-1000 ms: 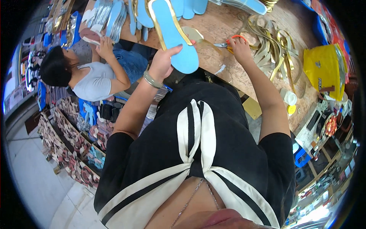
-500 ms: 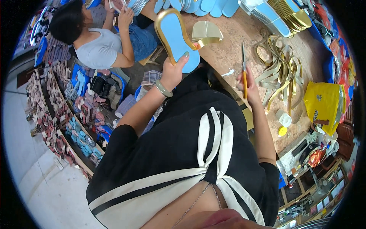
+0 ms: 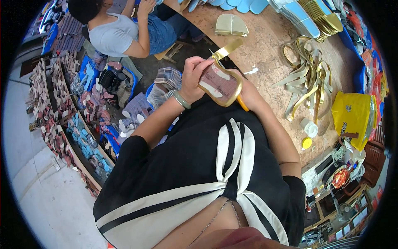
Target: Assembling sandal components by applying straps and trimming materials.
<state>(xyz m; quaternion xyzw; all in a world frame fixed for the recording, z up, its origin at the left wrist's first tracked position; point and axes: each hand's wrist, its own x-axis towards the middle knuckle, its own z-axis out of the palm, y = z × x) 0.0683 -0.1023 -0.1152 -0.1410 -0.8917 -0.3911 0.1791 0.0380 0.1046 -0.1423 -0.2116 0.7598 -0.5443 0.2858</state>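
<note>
My left hand (image 3: 194, 79) grips a shoe insole (image 3: 222, 85) with a gold rim. Its turned-up face is a brownish patterned material with pale patches. From its far end a loose gold strip (image 3: 229, 49) sticks out over the table edge. My right hand (image 3: 248, 89) is closed at the insole's right side, partly hidden behind it. It holds a slim pointed tool with an orange handle (image 3: 242, 103); a thin tip shows past the insole, by the strip's base.
On the wooden table (image 3: 265, 54) lie a stack of gold half-round pieces (image 3: 231, 25), tangled gold strips (image 3: 309, 79), a white jar (image 3: 309, 128) and a yellow bag (image 3: 352, 116). A seated person (image 3: 114, 35) works at the left, near bins (image 3: 128, 79) of shoe parts.
The insole has come down toward me and been turned over from its blue face to the brown one. My right hand has moved left from over the table to it, bringing the orange-handled tool.
</note>
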